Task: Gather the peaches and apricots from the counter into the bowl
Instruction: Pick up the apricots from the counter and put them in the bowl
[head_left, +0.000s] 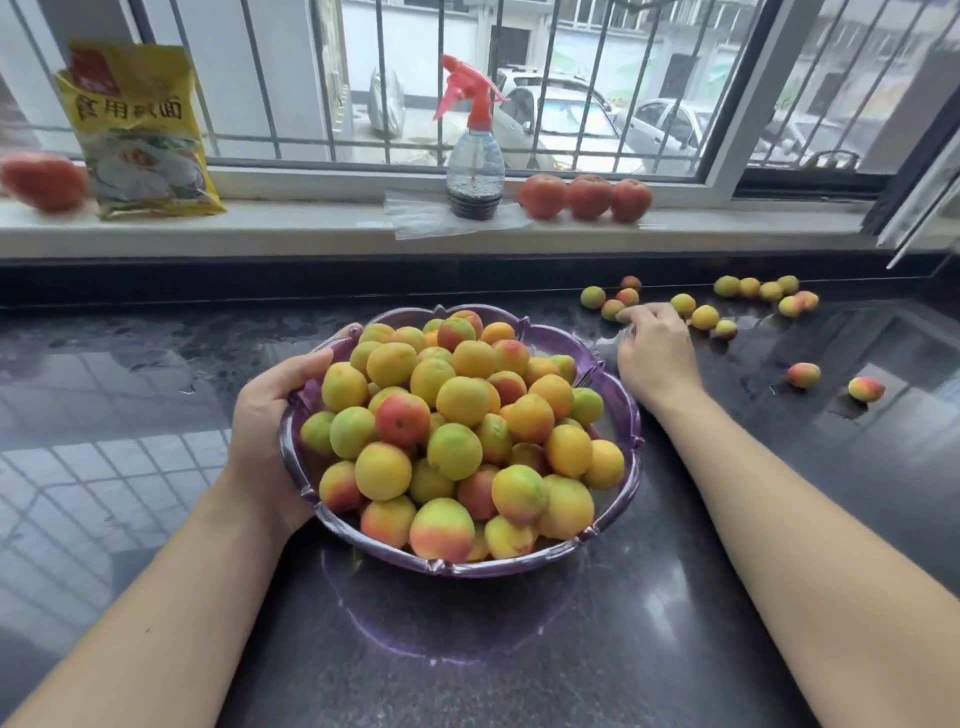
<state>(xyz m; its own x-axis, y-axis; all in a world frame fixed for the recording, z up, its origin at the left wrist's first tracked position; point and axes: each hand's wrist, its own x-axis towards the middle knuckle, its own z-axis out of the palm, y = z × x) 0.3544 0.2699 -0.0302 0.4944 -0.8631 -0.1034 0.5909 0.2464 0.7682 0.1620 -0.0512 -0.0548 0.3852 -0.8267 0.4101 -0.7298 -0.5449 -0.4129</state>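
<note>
**Heaped fruit bowl, strays left on the counter**

Nearest you, your left hand (270, 415) curls its fingers around the near-left rim of the purple scalloped bowl (621, 410), piled above its edge with peaches and apricots (457, 415). Just past it, your right hand (655, 353) reaches out, fingertips drawn together and touching a small fruit (613, 309); whether they pinch it, I cannot tell. More loose fruit (753, 287) lies scattered beyond and to the right.

Risk: the heap is so full that added fruit could roll off, and the glossy black stone counter (156, 415) looks wet. Farther back, a windowsill holds tomatoes (586, 196), a spray bottle (475, 156) and a yellow packet (136, 130) below a barred window.
</note>
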